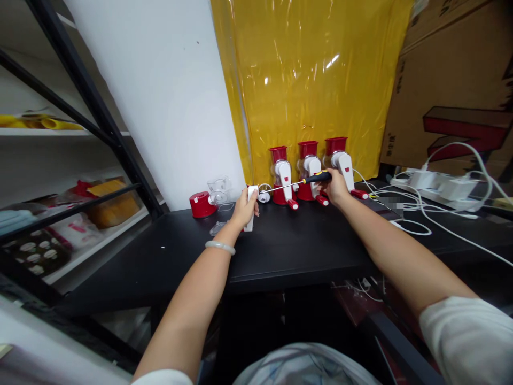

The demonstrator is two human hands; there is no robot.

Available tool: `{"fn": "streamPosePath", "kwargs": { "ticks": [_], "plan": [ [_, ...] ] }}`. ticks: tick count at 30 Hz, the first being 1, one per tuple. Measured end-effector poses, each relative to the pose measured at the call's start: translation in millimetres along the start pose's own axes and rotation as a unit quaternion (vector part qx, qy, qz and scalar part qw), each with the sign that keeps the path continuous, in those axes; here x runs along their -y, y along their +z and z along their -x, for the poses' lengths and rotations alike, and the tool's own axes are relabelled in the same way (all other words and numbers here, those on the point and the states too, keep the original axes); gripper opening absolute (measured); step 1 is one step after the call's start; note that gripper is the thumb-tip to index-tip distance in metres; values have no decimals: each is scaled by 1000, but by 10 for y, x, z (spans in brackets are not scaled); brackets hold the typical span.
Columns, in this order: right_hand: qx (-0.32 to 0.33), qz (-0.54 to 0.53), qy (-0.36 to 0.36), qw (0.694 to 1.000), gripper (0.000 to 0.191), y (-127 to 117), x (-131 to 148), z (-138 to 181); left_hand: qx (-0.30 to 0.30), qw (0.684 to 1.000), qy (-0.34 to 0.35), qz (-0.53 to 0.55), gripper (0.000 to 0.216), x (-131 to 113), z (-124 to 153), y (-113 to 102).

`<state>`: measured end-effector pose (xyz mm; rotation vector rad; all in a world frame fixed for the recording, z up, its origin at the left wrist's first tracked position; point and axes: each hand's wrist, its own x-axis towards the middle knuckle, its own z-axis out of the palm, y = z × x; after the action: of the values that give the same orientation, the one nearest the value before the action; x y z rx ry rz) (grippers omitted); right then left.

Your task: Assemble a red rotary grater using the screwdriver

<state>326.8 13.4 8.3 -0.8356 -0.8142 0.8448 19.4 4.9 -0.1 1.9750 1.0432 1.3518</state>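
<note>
My left hand (pixel 243 208) is closed around a white crank handle piece (pixel 250 211), held upright on the black table (pixel 288 251). My right hand (pixel 335 187) grips a screwdriver (pixel 298 183) with a black and yellow handle. Its metal shaft points left, and the tip meets the top of the white piece. Behind my hands stand three red and white hand-crank grinders (pixel 308 171) in a row against yellow plastic sheeting.
A red base part (pixel 201 205), a clear plastic hopper (pixel 219 190) and a clear lid (pixel 217 228) lie left of my left hand. White chargers and cables (pixel 430 195) spread at the right. A black shelf rack (pixel 100 128) stands at the left, cardboard boxes at the back right.
</note>
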Motion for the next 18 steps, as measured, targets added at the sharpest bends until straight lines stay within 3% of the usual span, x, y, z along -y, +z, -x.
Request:
{"fn": "streamPosePath", "kwargs": {
  "ticks": [13,18],
  "plan": [
    [6,88,-44,995,29,-2,13,65,-18,999,13,43,44,20,-21,9],
    [-8,107,-24,994,30,2,-5,78,-27,999,23,18,41,8,-10,5]
  ]
}}
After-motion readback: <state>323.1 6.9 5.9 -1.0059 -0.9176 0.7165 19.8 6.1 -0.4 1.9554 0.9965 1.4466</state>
